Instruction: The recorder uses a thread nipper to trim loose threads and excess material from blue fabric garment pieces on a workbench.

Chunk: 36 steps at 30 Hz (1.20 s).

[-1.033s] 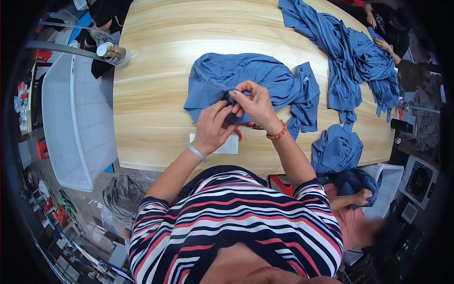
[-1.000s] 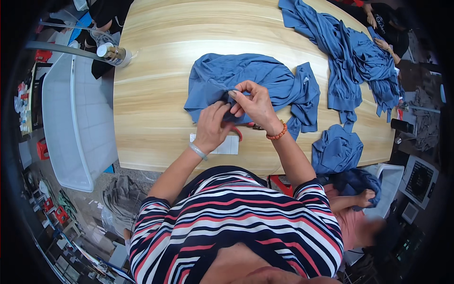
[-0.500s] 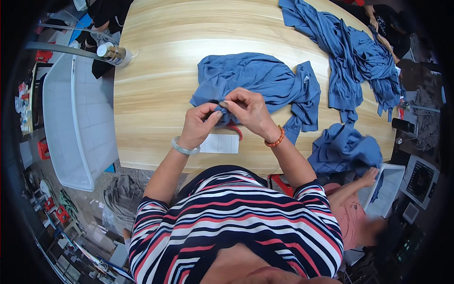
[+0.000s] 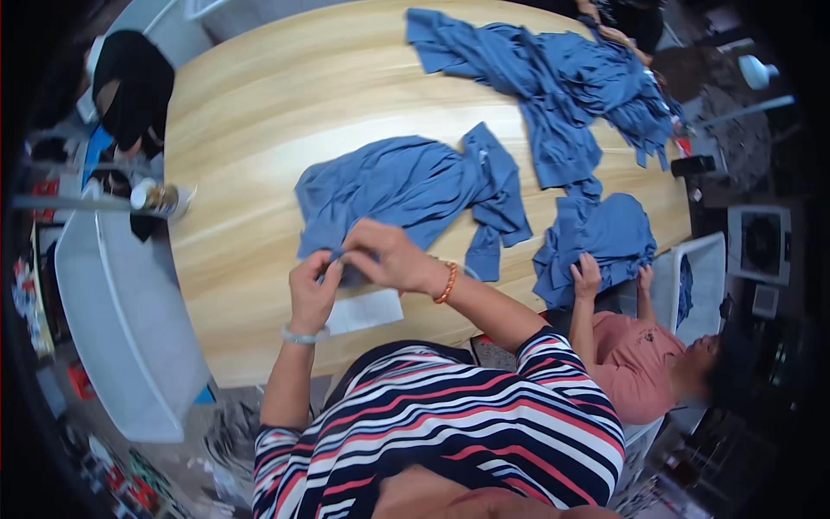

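Note:
A blue knit garment (image 4: 402, 186) lies bunched on the table in front of me, one sleeve spread off to the right. My left hand (image 4: 309, 298), with a pale bangle at the wrist, pinches the near-left edge of this garment. Close against it, my right hand (image 4: 393, 258), wearing an orange bead bracelet, is closed at the same bit of cloth, with thumb and forefinger together. The pinched part is small and partly hidden by my fingers. Just under my hands lies a white paper sheet (image 4: 367, 312) on the wood.
More blue garments (image 4: 558, 78) are heaped at the far right of the wooden table (image 4: 238, 225). A co-worker in pink (image 4: 635, 363) has both hands on another blue garment (image 4: 609, 233). White bins (image 4: 117, 337) stand left and right; a jar (image 4: 162, 199) is at the left edge.
The whole view has swung, so the table sits lower and further left. My hands remain together at the cloth edge. The co-worker's garment now lies on the table with both their hands on it.

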Motion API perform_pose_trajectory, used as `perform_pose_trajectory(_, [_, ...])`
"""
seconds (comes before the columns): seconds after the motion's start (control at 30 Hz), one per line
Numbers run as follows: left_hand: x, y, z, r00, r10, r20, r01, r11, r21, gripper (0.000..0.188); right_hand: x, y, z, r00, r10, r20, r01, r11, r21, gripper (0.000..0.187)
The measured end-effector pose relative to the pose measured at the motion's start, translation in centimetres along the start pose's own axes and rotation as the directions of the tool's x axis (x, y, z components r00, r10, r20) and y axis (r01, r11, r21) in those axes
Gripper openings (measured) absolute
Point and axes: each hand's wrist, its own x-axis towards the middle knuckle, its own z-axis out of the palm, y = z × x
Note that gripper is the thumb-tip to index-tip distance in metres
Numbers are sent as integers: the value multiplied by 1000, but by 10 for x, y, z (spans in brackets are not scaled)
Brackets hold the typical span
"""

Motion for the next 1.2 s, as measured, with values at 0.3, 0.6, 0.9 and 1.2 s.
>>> perform_pose_trajectory(0.3, [5,-4,6,987,128,-97,-108,977,186,3,-1,-3,-6,979,-199,47,205,953,-223,15])
perform_pose_trajectory(0.6, [17,0,-7,959,280,37,-281,958,57,22,-4,-6,1,957,-284,-60,262,933,-245,19])
perform_pose_trajectory(0.9, [16,0,-19,983,42,177,70,810,-582,21,2,-25,-5,988,-109,-106,106,994,-36,15])
perform_pose_trajectory(1.2, [17,8,-13,981,190,36,-167,925,-341,11,-4,-16,1,992,18,-123,-19,1000,-2,13])
